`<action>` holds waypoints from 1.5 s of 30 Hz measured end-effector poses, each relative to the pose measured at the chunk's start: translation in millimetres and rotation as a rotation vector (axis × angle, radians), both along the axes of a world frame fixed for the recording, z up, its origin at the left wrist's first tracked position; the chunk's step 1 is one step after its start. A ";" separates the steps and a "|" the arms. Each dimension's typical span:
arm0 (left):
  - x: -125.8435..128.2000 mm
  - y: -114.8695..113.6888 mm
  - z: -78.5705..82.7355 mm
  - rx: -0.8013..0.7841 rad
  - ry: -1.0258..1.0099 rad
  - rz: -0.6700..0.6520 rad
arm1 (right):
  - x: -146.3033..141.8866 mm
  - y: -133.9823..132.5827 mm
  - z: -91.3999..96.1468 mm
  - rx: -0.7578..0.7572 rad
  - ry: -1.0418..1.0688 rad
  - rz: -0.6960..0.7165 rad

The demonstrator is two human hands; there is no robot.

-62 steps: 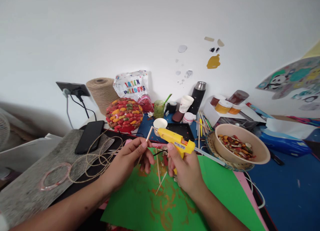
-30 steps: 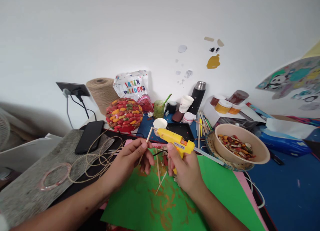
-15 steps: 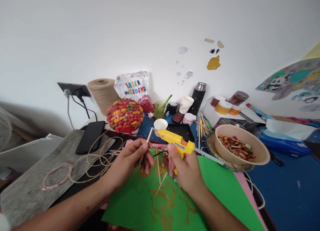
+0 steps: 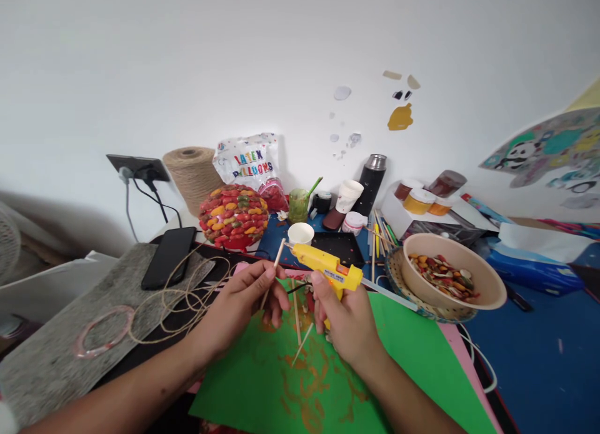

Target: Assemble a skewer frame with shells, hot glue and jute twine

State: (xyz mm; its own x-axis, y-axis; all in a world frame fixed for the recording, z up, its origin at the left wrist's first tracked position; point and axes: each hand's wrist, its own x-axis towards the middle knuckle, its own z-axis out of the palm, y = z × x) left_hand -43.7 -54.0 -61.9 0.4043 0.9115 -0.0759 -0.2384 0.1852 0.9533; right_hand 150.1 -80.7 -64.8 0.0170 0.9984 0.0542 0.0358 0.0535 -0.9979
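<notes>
Head view: the left hand (image 4: pixel 253 290), pinched narrow, holds a thin wooden stick (image 4: pixel 279 257) slanting up above it, while the right hand (image 4: pixel 345 315), closed round a yellow glue gun (image 4: pixel 323 263), has the nozzle (image 4: pixel 289 246) at the stick's upper end; whether they touch cannot be told. Between and below the hands, two loose sticks (image 4: pixel 297 318) lie on a green sheet (image 4: pixel 407 359); looped twine (image 4: pixel 165 328) lies left of the left hand, a bowl (image 4: pixel 490 290) right of the right hand.
</notes>
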 end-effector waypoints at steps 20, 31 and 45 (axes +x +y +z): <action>-1.6 -0.4 -3.6 -0.002 -0.018 0.007 | 0.5 1.2 0.9 -0.005 0.015 -0.021; 0.6 -0.1 -0.2 -0.004 -0.015 0.005 | -0.5 0.2 1.5 0.003 -0.015 -0.011; 1.4 -0.3 -1.6 -0.014 -0.008 0.025 | 0.0 0.3 4.8 -0.002 -0.002 -0.022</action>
